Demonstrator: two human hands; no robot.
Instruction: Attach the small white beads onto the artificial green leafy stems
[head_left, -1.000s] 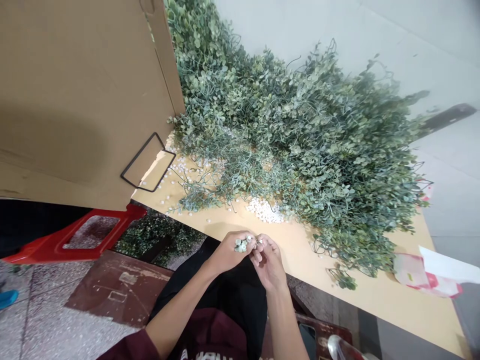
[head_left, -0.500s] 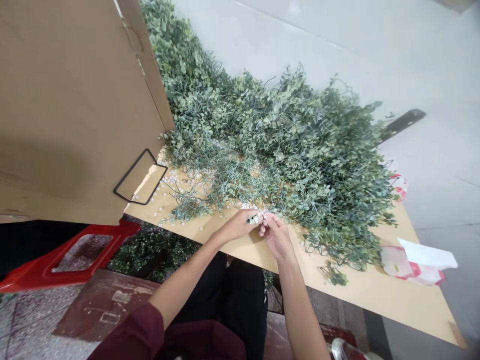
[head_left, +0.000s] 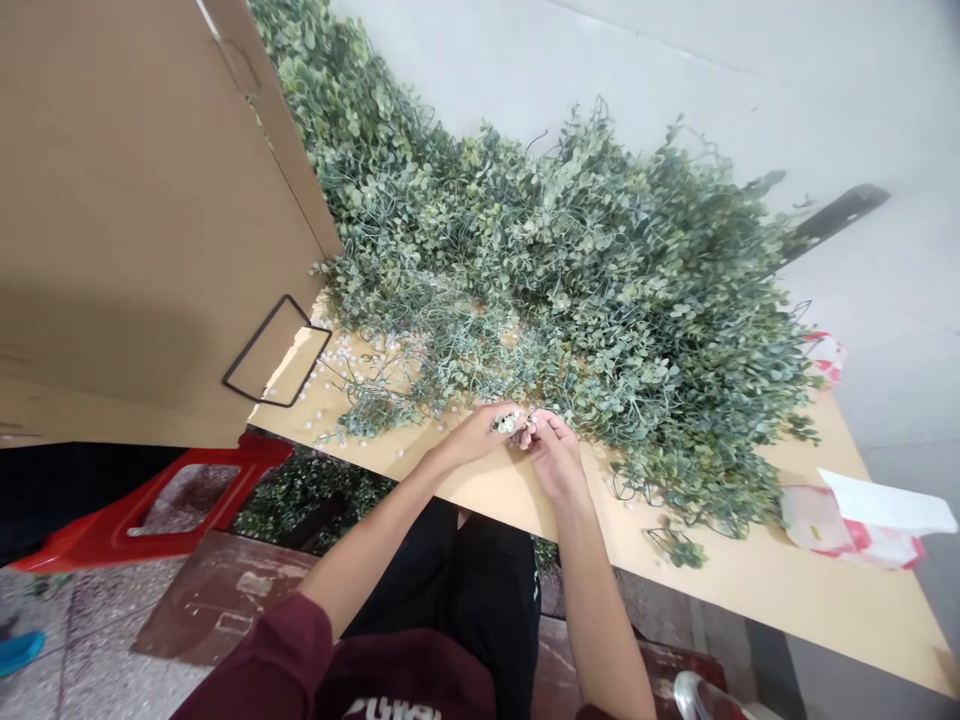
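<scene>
My left hand [head_left: 480,433] is closed on a small artificial leaf sprig [head_left: 504,424], whose pale green leaves stick out above the fingers. Right against it, the fingertips of my right hand [head_left: 556,455] are pinched together at the sprig's end. What is between those fingertips is too small to make out. Both hands are just over the front edge of the wooden table [head_left: 495,500]. Behind them spreads a large heap of artificial greenery [head_left: 600,270]. Small white pieces [head_left: 352,360] lie scattered on the tabletop to the left of the hands.
A large cardboard box [head_left: 150,220] stands at the left, with a black wire frame [head_left: 251,397] by its lower corner. A loose sprig [head_left: 679,548] and a red-and-white plastic bag [head_left: 847,535] lie on the right. Below left is a red plastic stool [head_left: 225,490].
My hands stay together at almost the same place, with the right fingertips shifted slightly against the sprig. The camera view has turned a little, so the table's right side appears farther right.
</scene>
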